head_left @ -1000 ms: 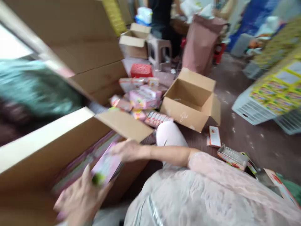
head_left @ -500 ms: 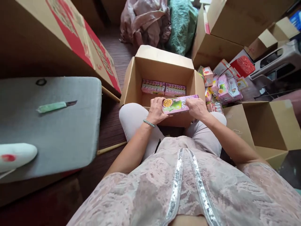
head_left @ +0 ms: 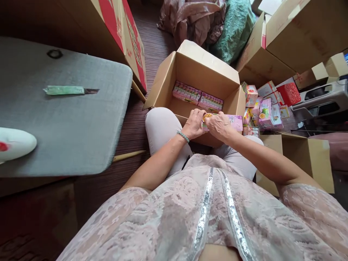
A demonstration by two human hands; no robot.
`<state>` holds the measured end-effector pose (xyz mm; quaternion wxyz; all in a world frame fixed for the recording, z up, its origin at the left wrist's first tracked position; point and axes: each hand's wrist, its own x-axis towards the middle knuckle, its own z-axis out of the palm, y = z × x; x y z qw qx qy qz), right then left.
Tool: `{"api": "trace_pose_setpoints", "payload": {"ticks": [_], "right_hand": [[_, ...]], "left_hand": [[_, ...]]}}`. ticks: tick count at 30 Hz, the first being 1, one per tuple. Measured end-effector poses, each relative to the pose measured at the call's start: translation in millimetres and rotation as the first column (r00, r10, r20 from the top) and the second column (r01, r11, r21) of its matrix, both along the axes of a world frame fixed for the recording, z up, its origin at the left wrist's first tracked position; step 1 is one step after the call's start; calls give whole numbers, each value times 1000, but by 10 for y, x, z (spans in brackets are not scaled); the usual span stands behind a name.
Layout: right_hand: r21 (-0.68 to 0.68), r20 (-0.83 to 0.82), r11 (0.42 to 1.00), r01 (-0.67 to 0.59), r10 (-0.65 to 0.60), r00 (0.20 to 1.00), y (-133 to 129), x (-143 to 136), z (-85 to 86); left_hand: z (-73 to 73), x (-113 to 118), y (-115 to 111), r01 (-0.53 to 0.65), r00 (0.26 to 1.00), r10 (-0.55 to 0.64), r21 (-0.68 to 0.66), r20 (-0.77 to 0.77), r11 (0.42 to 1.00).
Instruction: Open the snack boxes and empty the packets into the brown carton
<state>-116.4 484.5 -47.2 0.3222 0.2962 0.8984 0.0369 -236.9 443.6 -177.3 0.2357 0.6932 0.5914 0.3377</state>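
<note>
A pink and green box with a passion fruit picture (head_left: pixel 236 122) is held over the near edge of an open cardboard carton (head_left: pixel 208 65). My left hand (head_left: pixel 194 124), with a beaded bracelet at the wrist, grips the box's left end. Close beside it, my right hand (head_left: pixel 219 127) is closed on the front face near the fruit picture; its fingertips are partly hidden. Inside the carton, two rows of small pink packs (head_left: pixel 186 92) lie along the far side.
Left is a grey padded board (head_left: pixel 89 145) with a green-handled knife (head_left: pixel 65 90). Several small colourful boxes (head_left: pixel 265 110) are piled right of the carton, near another open carton (head_left: pixel 320 159). Wrapped bundles (head_left: pixel 195 18) lie beyond.
My right hand has moved left along the box, from its right part to beside my left hand. The view has turned, so the surroundings appear shifted and tilted.
</note>
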Motion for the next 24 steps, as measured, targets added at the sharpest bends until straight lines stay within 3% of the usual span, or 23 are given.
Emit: {"api": "trace_pose_setpoints", "payload": {"ticks": [5,12,15,18,20,21,22,24], "right_hand": [[9,17,999,49,-49,999,46,129,49],[155,189,960,234,-261,947,518,1157,145],[166,116,953,255,-276,954,623,1493,103],[100,-84,935,341,-333,939,619,1693,-1],[38,-302,852,522,-488,819,587,1826,-79],[-4,-440,769,640,-576,689,562,1904,-117],[-65,-582,663,746,-632,511,531,1987,-154],[-265,-788,484,834,-607,102,449,2148,-233]], "left_hand": [[15,-23,-25,9,1000,-9,-17,-25,1000],[3,-78,10,8,999,-10,-39,-50,999],[19,-97,22,25,999,-27,-38,-45,999],[38,-130,25,25,999,-27,-40,-47,999],[41,-171,40,-7,999,4,-63,-50,998],[39,-195,54,-35,998,30,-81,-51,996],[38,-218,72,-70,996,65,-99,-53,993],[43,-253,121,-150,988,145,-138,-45,979]]}}
